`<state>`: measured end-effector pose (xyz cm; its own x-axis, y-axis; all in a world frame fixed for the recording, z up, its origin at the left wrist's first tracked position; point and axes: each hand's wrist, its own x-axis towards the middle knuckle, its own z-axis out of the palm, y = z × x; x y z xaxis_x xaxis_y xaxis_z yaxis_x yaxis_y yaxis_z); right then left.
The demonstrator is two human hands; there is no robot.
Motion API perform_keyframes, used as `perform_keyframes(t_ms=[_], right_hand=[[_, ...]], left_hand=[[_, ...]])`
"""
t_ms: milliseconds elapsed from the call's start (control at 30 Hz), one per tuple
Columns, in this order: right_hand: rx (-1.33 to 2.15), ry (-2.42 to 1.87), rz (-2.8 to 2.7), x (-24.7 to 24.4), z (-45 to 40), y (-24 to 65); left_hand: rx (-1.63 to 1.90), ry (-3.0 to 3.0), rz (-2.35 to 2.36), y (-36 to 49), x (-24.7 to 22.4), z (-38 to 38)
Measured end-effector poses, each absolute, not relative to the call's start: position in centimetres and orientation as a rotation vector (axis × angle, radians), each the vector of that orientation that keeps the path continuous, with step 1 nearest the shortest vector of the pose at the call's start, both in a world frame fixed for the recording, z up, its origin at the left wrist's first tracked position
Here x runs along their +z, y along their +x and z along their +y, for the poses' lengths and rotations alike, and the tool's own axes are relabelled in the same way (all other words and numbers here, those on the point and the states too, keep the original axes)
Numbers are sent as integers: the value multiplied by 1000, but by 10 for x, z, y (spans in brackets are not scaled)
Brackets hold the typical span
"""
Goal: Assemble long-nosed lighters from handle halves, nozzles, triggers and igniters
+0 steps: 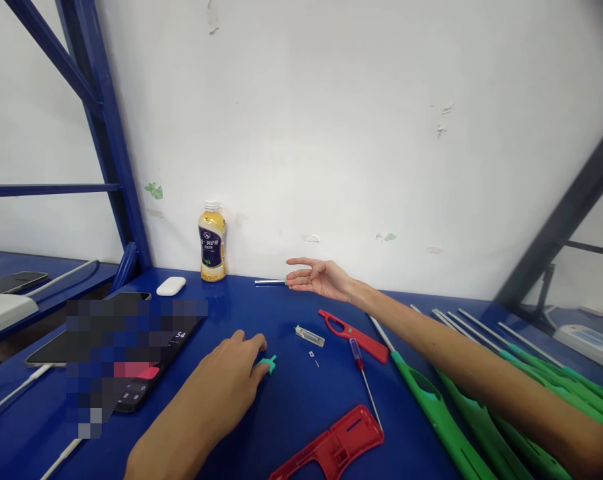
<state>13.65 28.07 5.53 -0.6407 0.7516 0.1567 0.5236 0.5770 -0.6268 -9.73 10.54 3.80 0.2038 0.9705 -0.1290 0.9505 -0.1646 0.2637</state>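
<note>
My left hand (234,363) rests low over the blue table, with its thumb and bent fingers around a small teal plastic piece (268,363). At the back, my right hand (321,277) is stretched out, fingers spread. A thin metal tube (270,282) lies by its fingertips. Between the hands lie a clear fuel tank (310,335) and small loose parts (312,355). A red lighter shell half (361,341) is under my right forearm. Another red shell half (351,437) lies at the front, its inside facing up. The screwdriver (362,370) touches or nearly touches both.
Several green long-necked lighters (431,407) lie on the right, partly behind my right forearm. At left are a phone (141,380), another dark device (56,343), cables (16,393) and a white earbud case (171,287). A drink bottle (212,243) stands against the wall.
</note>
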Motion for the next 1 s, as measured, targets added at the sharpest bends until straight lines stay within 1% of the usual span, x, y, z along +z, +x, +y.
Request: perform_keyframes(t_ms=[100,233,333,467,567,767,900,1000], right_hand=[[572,-1184,-2485,51,291,133],[156,-1383,-2609,48,303,129],[-115,-1455,-2758,49,308,123],[-365,-1499,-2910,52,312,110],[-483,-1514,-2964,53,315,105],[-521,-1524,-2992,54,317,110],[-382,-1499,-2987,63,316,113],[-190,-1541,-2982,80,322,113]], left_hand=[[101,2188,1820,-97,38,104],[115,2185,1820,-97,37,105],[116,2179,1828,-97,36,106],[101,2170,1827,-97,36,107],[96,2162,1829,-98,36,105],[104,2157,1833,-97,38,105],[108,2155,1828,-96,40,104],[110,2154,1827,-97,40,104]])
